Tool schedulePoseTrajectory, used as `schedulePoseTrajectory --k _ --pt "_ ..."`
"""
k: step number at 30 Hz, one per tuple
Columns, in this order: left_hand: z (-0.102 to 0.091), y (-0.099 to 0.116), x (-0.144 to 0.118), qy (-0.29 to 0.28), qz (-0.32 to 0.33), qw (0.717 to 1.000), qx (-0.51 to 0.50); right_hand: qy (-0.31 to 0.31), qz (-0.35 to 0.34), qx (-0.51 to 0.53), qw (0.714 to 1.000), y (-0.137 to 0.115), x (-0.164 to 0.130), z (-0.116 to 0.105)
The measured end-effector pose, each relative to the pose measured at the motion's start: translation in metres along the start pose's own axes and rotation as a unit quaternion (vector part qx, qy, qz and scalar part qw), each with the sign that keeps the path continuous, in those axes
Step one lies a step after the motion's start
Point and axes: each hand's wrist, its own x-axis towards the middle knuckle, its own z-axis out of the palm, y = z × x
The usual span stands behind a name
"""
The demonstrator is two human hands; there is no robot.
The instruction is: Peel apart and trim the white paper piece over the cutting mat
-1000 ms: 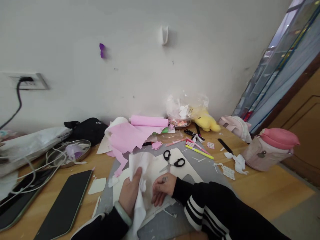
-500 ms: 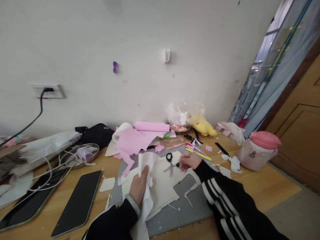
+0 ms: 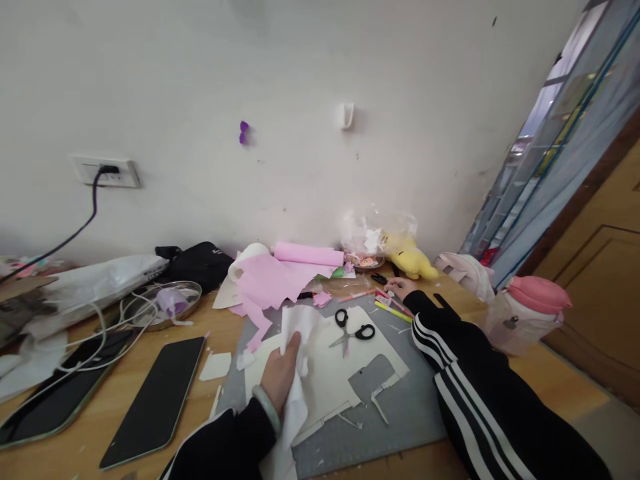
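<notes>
A thin white sheet (image 3: 295,373) is pinched in the left hand (image 3: 280,377), thumb on top and fingers closed beneath it, at the near left of the grey mat (image 3: 400,413). The sheet drapes and creases over the hand, so it is judged light, limp and easily torn; it is best gripped near an edge with a flat pinch, not crumpled.

Under it a stiffer cream card (image 3: 330,373), with pieces cut from its right side, lies flat on the mat. It is likely to hold its shape if lifted by a corner.

The right hand (image 3: 400,288) is stretched to the far edge of the mat, among the pens (image 3: 393,308); whether its fingers are closed on one cannot be told. The pens are judged light, rigid and apt to roll, and are best taken mid-barrel.

Black-handled scissors (image 3: 354,330) lie untouched on the card, between the two hands. Pink paper (image 3: 265,283) is heaped behind the mat.
</notes>
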Motion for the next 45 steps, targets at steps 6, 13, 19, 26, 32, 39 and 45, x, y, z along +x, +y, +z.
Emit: schedulePoseTrajectory --k 6,13,19,26,32,39,45 --pt "0.0 -0.003 0.002 -0.032 -0.003 0.999 -0.003 -0.025 -0.029 -0.128 0.991 0.008 0.003 0.006" --pt "0.0 -0.006 0.002 -0.031 -0.009 0.999 -0.009 -0.048 -0.044 -0.261 0.963 0.003 -0.008 0.005" --pt "0.0 -0.005 0.002 -0.034 -0.018 0.999 -0.015 -0.061 -0.077 -0.357 0.929 -0.009 -0.011 0.003" --pt "0.0 -0.002 0.0 -0.046 -0.03 0.998 -0.02 -0.053 -0.1 -0.422 0.899 -0.009 -0.02 0.008" --pt "-0.001 0.001 -0.001 -0.058 -0.04 0.997 -0.032 -0.024 -0.099 -0.445 0.89 -0.012 -0.021 0.005" --pt "-0.002 -0.001 0.001 -0.056 -0.045 0.996 -0.049 0.001 -0.111 -0.396 0.911 -0.012 -0.018 0.004" --pt "-0.002 -0.001 0.0 -0.061 -0.042 0.996 -0.058 0.033 -0.131 -0.276 0.952 -0.018 -0.023 0.0"
